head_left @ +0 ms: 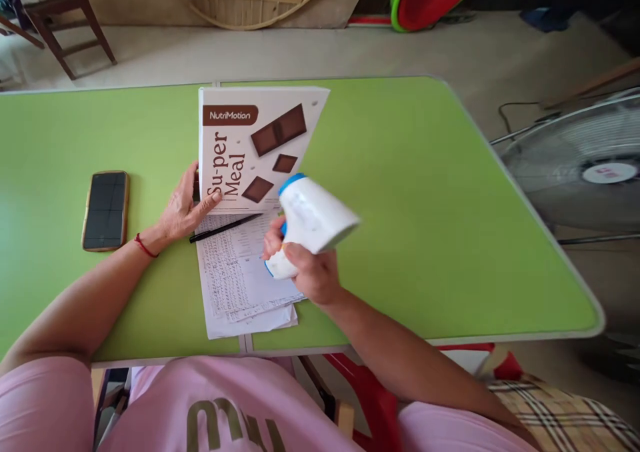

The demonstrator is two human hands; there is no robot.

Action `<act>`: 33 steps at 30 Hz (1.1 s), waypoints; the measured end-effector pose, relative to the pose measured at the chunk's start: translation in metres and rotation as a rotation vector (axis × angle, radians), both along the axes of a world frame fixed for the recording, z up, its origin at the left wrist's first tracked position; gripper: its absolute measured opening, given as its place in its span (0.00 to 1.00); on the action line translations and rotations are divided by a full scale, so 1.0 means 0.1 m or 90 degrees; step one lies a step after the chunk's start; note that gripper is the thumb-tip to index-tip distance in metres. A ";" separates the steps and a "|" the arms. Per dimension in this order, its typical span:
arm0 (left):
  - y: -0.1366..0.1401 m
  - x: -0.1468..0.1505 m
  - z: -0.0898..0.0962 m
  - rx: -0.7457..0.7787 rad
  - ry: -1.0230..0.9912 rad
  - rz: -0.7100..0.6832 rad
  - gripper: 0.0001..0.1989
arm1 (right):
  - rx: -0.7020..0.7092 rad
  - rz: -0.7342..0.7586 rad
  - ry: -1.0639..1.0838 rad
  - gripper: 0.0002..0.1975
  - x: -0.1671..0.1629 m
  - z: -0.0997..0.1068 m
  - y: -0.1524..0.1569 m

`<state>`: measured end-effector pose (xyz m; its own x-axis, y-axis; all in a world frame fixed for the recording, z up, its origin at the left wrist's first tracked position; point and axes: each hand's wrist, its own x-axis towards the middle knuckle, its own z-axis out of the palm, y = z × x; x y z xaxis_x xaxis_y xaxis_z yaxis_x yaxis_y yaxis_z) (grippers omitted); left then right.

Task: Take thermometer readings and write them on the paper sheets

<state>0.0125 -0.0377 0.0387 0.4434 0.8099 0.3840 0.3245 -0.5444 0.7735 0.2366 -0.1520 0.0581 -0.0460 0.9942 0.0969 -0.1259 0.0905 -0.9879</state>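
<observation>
My left hand (187,205) grips the lower left corner of a white "NutriMotion Su-per Meal" box (227,155) printed with chocolate pieces. My thumb lies on its front, and the other fingers are partly hidden at its side. In my right hand (313,269) is a white, gun-shaped infrared thermometer (315,215) with blue trim, my fingers wrapped round its handle. Its blue end points towards the box; the wide white end faces right. Below the box, handwritten papers (227,282) lie on the table, with a black pen (225,227) across their top.
A phone (105,211) in a tan case lies on the green table (425,192), left of my left hand. Beyond the table's right edge stands a fan (590,165). A wooden chair (70,22) is at the far left, and a red chair (370,392) is below the front edge.
</observation>
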 end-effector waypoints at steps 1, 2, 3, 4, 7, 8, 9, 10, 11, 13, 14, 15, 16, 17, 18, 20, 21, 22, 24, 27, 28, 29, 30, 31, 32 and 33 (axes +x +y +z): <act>0.01 -0.01 0.01 0.012 0.015 -0.009 0.29 | -0.034 0.023 0.012 0.19 -0.03 -0.02 -0.01; 0.02 -0.01 0.02 0.019 0.025 -0.016 0.28 | -0.061 0.031 0.016 0.19 -0.05 -0.05 -0.02; 0.04 -0.01 0.03 0.024 0.029 -0.022 0.27 | -0.086 0.034 0.012 0.20 -0.06 -0.06 -0.01; 0.04 -0.02 0.03 0.028 0.028 -0.025 0.26 | -0.107 0.032 0.005 0.20 -0.06 -0.08 0.00; 0.06 -0.01 0.03 0.026 0.022 -0.030 0.27 | -0.145 0.040 -0.017 0.18 -0.06 -0.09 0.04; 0.07 -0.01 0.03 0.022 0.024 -0.031 0.27 | -0.149 0.044 -0.021 0.17 -0.06 -0.09 0.05; 0.07 -0.01 0.04 0.017 0.027 -0.032 0.28 | -0.149 0.046 -0.022 0.17 -0.06 -0.10 0.05; 0.08 -0.01 0.04 0.013 0.030 -0.034 0.28 | -0.145 0.046 -0.022 0.18 -0.06 -0.11 0.06; 0.08 -0.01 0.05 0.012 0.030 -0.038 0.28 | -0.139 0.046 -0.021 0.18 -0.07 -0.12 0.07; 0.09 -0.01 0.05 0.017 0.029 -0.046 0.28 | -0.128 0.045 -0.010 0.20 -0.07 -0.15 0.09; 0.10 -0.01 0.05 0.021 0.031 -0.049 0.28 | -0.128 0.045 -0.001 0.21 -0.08 -0.16 0.10; 0.10 -0.01 0.06 0.024 0.034 -0.051 0.28 | -0.131 0.046 0.009 0.21 -0.08 -0.17 0.10; 0.11 -0.01 0.05 0.027 0.038 -0.051 0.28 | -0.137 0.045 0.017 0.22 -0.09 -0.18 0.11; 0.11 -0.02 0.05 0.029 0.043 -0.052 0.28 | -0.144 0.041 0.021 0.22 -0.09 -0.18 0.11; 0.11 -0.02 0.05 0.030 0.045 -0.054 0.28 | -0.152 0.035 0.019 0.22 -0.09 -0.18 0.11; 0.12 -0.02 0.04 0.033 0.042 -0.056 0.27 | -0.167 0.020 0.010 0.22 -0.10 -0.18 0.11; 0.12 -0.02 0.04 0.035 0.039 -0.056 0.27 | -0.174 0.014 0.007 0.22 -0.10 -0.18 0.11; 0.12 -0.02 0.04 0.036 0.035 -0.057 0.27 | -0.179 0.012 0.007 0.22 -0.10 -0.18 0.11; 0.12 -0.01 0.05 0.036 0.032 -0.056 0.26 | -0.185 0.013 0.014 0.23 -0.10 -0.16 0.11; 0.12 -0.01 0.06 0.030 0.034 -0.054 0.26 | -0.189 0.013 0.024 0.23 -0.09 -0.14 0.12; 0.11 -0.01 0.07 0.029 0.034 -0.055 0.26 | -0.191 0.012 0.023 0.23 -0.09 -0.13 0.13; 0.11 0.00 0.07 0.030 0.033 -0.056 0.26 | -0.191 0.011 0.019 0.23 -0.09 -0.12 0.13; 0.11 0.00 0.08 0.030 0.033 -0.058 0.26 | -0.190 0.011 0.013 0.23 -0.08 -0.12 0.14; 0.11 0.00 0.08 0.031 0.034 -0.057 0.26 | -0.188 0.013 0.009 0.23 -0.08 -0.12 0.14; 0.11 0.00 0.08 0.031 0.034 -0.057 0.26 | -0.185 0.015 0.009 0.23 -0.08 -0.12 0.14; 0.11 0.00 0.08 0.030 0.034 -0.057 0.27 | -0.184 0.015 0.013 0.23 -0.08 -0.12 0.14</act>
<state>0.0125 -0.0267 0.0470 0.5339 0.7476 0.3951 0.3124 -0.6086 0.7294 0.2287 -0.1381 0.0456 -0.0709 0.9795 -0.1887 -0.1443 -0.1972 -0.9697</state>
